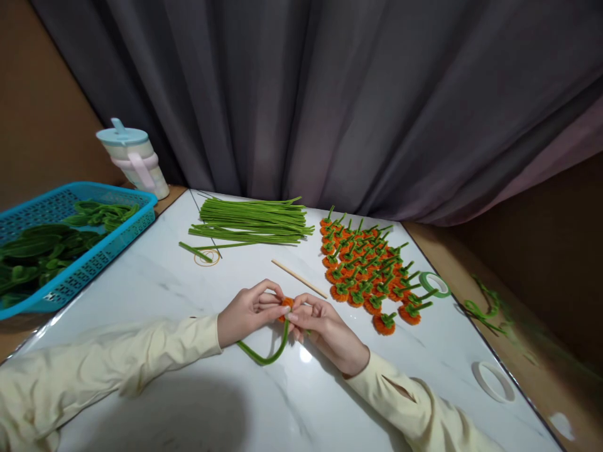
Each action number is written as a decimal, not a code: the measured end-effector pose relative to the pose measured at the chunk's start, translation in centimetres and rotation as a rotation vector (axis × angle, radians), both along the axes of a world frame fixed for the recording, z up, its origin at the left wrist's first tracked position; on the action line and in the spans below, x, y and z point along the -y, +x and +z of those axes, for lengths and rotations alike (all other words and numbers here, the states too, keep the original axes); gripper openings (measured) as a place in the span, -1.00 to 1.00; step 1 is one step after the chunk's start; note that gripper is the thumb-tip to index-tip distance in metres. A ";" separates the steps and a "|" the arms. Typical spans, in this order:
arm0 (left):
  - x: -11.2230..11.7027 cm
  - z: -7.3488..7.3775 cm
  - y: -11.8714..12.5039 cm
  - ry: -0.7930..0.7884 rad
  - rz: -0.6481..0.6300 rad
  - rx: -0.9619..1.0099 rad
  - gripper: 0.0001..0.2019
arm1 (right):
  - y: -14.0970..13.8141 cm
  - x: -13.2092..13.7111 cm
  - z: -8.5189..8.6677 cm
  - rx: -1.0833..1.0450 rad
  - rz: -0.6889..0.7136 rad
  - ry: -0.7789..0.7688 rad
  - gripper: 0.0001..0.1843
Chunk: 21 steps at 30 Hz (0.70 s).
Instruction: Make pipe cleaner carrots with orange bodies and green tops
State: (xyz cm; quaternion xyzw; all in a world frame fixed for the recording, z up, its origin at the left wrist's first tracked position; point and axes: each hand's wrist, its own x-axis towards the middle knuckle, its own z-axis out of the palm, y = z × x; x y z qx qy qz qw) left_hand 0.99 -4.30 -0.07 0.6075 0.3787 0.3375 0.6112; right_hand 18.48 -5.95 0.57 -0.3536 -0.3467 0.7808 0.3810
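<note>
My left hand (249,309) and my right hand (325,326) meet at the middle of the white marble table (155,295). Both pinch a small orange pipe-cleaner flower (285,304) between their fingertips. A green pipe-cleaner stem (266,356) curves down from it in a loop and rests on the table below my hands. Both hands are closed around the piece. To the right lies a cluster of several finished orange flowers with green stems (370,270). A thin wooden stick (298,277) lies just behind my hands.
A bundle of green pipe cleaners (252,221) lies at the back. A blue basket (106,248) with green leaves stands at the left, a lidded cup (134,158) behind it. Green tape roll (434,284) and a white tape roll (492,380) lie right. A grey curtain hangs behind.
</note>
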 end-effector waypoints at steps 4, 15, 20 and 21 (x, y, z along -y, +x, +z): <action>0.2 0.1 0.2 -0.021 0.012 -0.028 -0.66 | 0.3 -0.3 0.3 0.102 0.003 0.112 -0.64; 0.8 -0.1 0.3 0.024 0.030 -0.034 -0.63 | 0.8 -0.6 1.2 0.279 0.074 0.258 -0.65; 0.1 -0.1 0.1 -0.032 -0.037 -0.047 -0.59 | 0.8 -0.6 0.8 0.243 0.022 0.228 -0.63; -0.1 -0.1 0.1 -0.031 -0.047 -0.052 -0.62 | 0.8 -0.6 0.9 0.212 0.037 0.193 -0.63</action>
